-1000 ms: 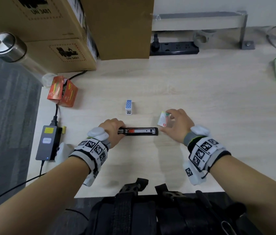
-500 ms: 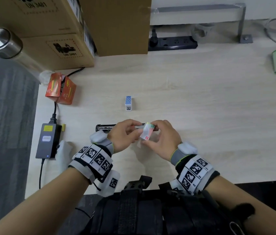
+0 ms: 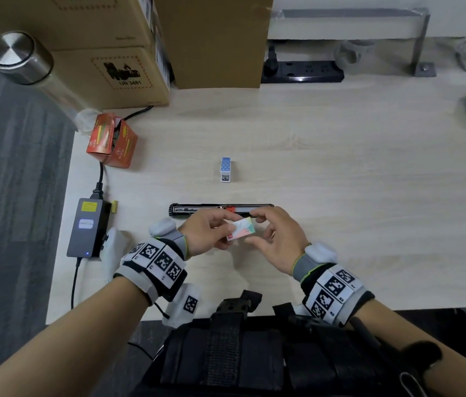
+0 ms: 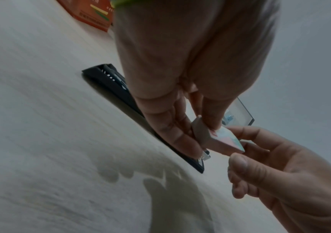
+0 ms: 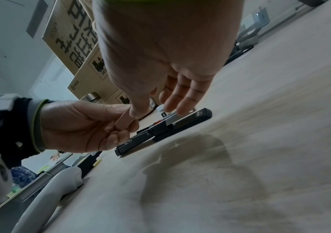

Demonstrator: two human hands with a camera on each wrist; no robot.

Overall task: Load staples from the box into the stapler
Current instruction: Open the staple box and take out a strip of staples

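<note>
— Right now, pinching the small staple box (image 3: 241, 233) at both ends: left hand (image 3: 206, 236) on one end, right hand (image 3: 276, 242) on the other, just above the desk (image 3: 340, 167).
— And the stapler (image 3: 220, 210)?
— Lying opened flat just behind the hands, untouched, tray showing.
— Could go wrong how?
— Pulling the box open too sharply, probably; could scatter or snap the strips. Might also tip with the open end down and spill.
— Anything nearby?
— Only a little blue-topped block (image 3: 225, 169), well clear.
</note>
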